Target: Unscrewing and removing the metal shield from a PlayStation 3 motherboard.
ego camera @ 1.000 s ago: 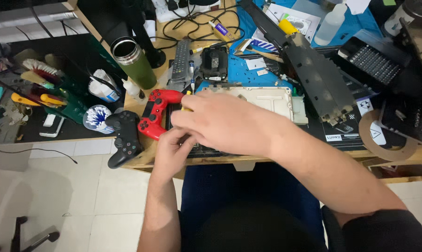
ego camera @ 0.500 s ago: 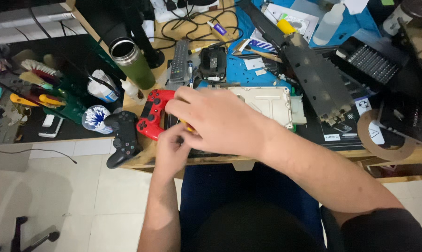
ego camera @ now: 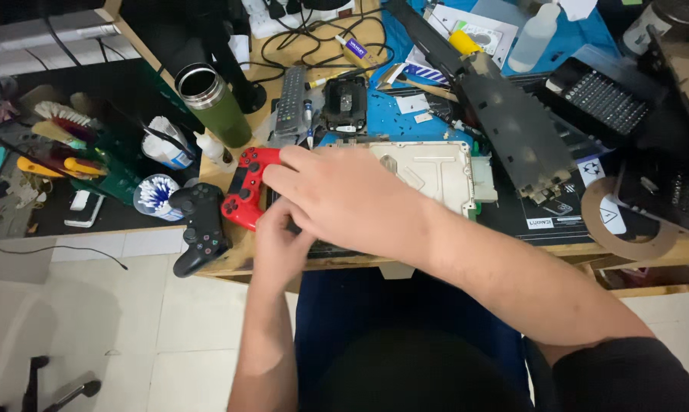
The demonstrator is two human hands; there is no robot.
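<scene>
- Game controller (ego camera: 245,187): bright red, black sticks and buttons.
- Second game controller (ego camera: 198,226): plain black.
- Flask (ego camera: 216,107): olive green body, silver steel rim.
- Metal plate (ego camera: 436,172): pale cream-white, with a green edge at its right end.
- Work mat (ego camera: 394,111): vivid blue.
- Remote control (ego camera: 289,101): grey, rows of darker buttons.
- Tape roll (ego camera: 626,229): tan brown ring.
- Bottle (ego camera: 533,37): clear with a white cap.
- Cotton swab tub (ego camera: 155,194): white tips, blue stems.
- Tool handles (ego camera: 54,164): yellow and orange.
- Table (ego camera: 241,255): light brown wood.
- Floor tiles (ego camera: 131,328): off-white.
- Sleeve (ego camera: 634,378): black.
</scene>
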